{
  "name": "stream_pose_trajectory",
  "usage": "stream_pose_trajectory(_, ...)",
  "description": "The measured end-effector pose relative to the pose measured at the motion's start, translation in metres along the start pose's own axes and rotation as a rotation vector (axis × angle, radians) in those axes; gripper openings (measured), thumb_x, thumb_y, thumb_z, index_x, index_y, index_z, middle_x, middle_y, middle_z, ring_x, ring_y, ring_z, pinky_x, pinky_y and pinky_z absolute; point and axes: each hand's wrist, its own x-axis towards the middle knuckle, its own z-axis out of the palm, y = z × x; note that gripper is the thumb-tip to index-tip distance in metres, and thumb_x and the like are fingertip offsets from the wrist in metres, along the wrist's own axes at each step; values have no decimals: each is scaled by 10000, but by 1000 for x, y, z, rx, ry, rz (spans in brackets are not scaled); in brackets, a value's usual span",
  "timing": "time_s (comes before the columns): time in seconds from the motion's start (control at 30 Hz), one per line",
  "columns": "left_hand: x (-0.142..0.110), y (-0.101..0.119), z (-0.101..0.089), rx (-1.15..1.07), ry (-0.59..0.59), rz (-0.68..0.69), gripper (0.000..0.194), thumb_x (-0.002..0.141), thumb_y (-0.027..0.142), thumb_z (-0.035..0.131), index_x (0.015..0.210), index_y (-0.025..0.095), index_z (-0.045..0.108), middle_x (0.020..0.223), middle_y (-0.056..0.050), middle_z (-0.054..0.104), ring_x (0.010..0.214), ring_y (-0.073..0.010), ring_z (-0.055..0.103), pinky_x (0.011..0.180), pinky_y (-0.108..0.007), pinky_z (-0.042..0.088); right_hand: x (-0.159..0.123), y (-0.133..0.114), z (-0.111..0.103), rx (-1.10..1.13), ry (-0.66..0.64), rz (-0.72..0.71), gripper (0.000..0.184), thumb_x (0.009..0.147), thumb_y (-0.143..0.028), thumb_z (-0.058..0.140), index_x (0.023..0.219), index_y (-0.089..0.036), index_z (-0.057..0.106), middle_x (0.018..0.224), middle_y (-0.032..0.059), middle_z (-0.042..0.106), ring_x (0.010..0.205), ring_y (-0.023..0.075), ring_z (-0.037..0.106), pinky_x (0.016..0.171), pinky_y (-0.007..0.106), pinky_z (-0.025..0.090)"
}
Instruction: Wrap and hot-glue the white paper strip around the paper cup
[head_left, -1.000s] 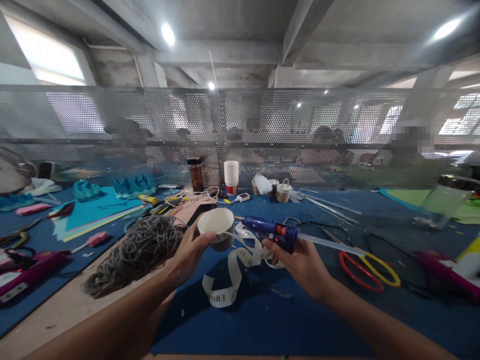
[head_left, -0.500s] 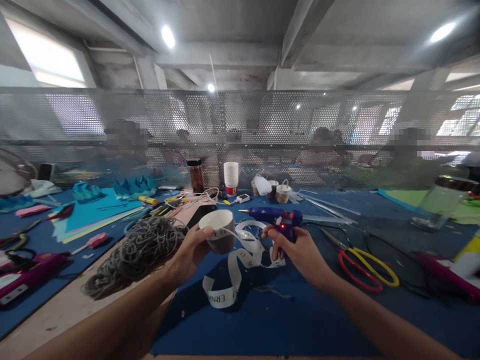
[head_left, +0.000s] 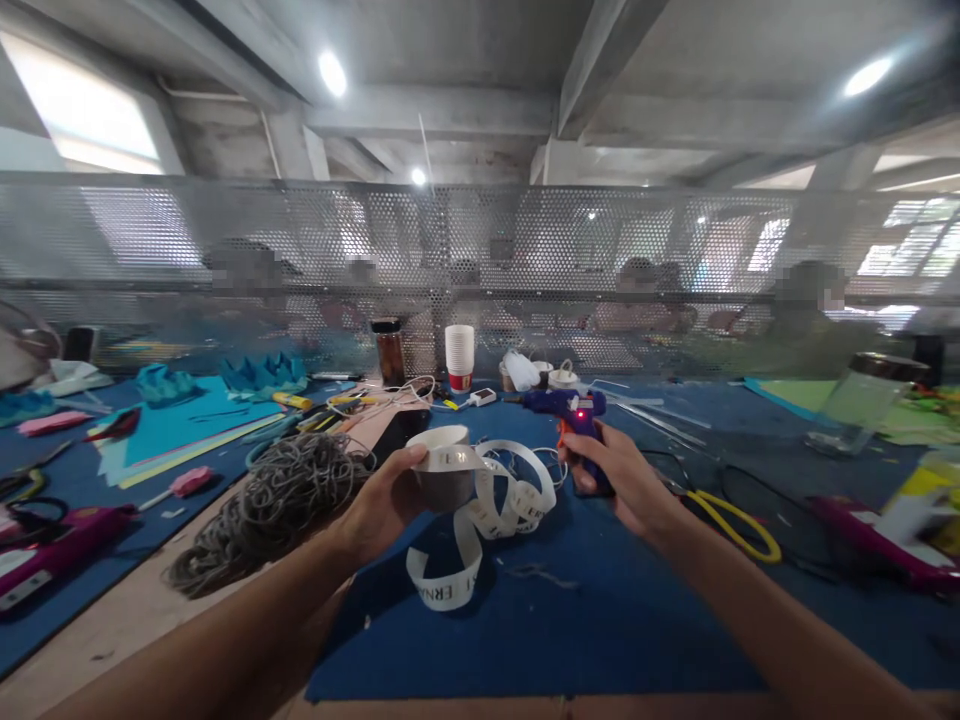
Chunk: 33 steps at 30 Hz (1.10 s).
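My left hand grips a small paper cup with a grey outer side and white rim, its thumb near the rim. A white ribbon printed with letters runs across the cup's upper side. From there the ribbon trails to the right and curls in loops on the blue table. My right hand is closed round the handle of a blue glue gun with an orange trigger. A red light glows on the gun, and its nozzle points left, above the ribbon loops and apart from the cup.
A bundle of grey cord lies left of the cup. Yellow-handled scissors rest on the right, near a glass jar. Stacked paper cups and a brown jar stand before a perforated screen. People are beyond it.
My right hand has moved the glue gun rightward and up, away from the cup. More ribbon now shows across the cup's side, and the loops have shifted.
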Motion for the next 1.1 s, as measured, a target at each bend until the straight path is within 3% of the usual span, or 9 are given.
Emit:
stream_pose_trajectory(0.13,2,-1,-3,4,29,3,444,861,442,558,1194,182,696,1080,-132,754,1105,-359,656,918,-476,540,3,0,-31,-135,186,-100,327,841,-473,647,945,-163,647,707,-15,573,623,120,509,589,254,413)
stream_pose_trajectory(0.23,3,-1,-5,-19,17,0,426,848,407,574,1201,200,693,1119,-117,745,1146,-362,635,915,-463,549,0,7,-59,-458,339,-66,445,839,-583,599,851,-143,662,659,-10,552,610,125,495,591,262,385)
stream_pose_trajectory(0.4,4,-2,-5,-47,31,-23,404,827,411,615,1164,210,709,1094,-92,753,1119,-381,643,855,-449,575,-5,24,-92,-605,386,4,502,783,-629,644,861,-133,667,702,8,609,601,129,522,580,260,390)
stream_pose_trajectory(0.57,5,-3,-6,-24,42,-30,453,818,430,637,1197,189,696,1084,-118,753,1088,-372,655,842,-427,578,15,34,-107,-808,406,85,526,867,-637,545,726,-140,644,682,18,613,674,171,581,601,275,400)
stream_pose_trajectory(0.67,5,-2,-7,-5,32,-46,465,848,414,617,1250,185,662,1132,-125,741,1080,-349,665,842,-417,576,40,40,-106,-929,369,164,507,914,-591,534,792,-122,683,811,44,667,813,227,640,700,316,483)
stream_pose_trajectory(0.77,3,-2,-6,-6,14,-72,460,872,383,617,1282,174,637,1162,-119,735,1086,-327,666,837,-374,572,66,49,-97,-1015,338,251,329,954,-377,603,1190,-148,617,1190,78,633,1017,245,644,853,420,553)
stream_pose_trajectory(0.83,2,-2,-6,-24,19,-63,450,878,377,618,1275,166,640,1159,-116,739,1068,-308,674,816,-338,568,79,55,-88,-1056,336,287,341,958,-330,608,1259,-174,576,1262,92,600,1058,236,633,879,439,553)
stream_pose_trajectory(1.0,0,-4,-4,-38,-12,-33,407,887,373,607,1219,148,676,1111,-114,753,1066,-305,667,831,-342,551,90,59,-69,-1093,378,256,329,955,-345,606,1223,-154,595,1251,112,608,1087,253,621,919,474,524)
stream_pose_trajectory(1.1,0,-5,-2,-34,-25,-29,407,891,373,597,1218,146,679,1099,-113,751,1089,-304,650,881,-359,529,84,50,-54,-1067,381,126,292,953,-293,576,1147,-77,607,1308,237,559,1277,368,492,1053,576,367)
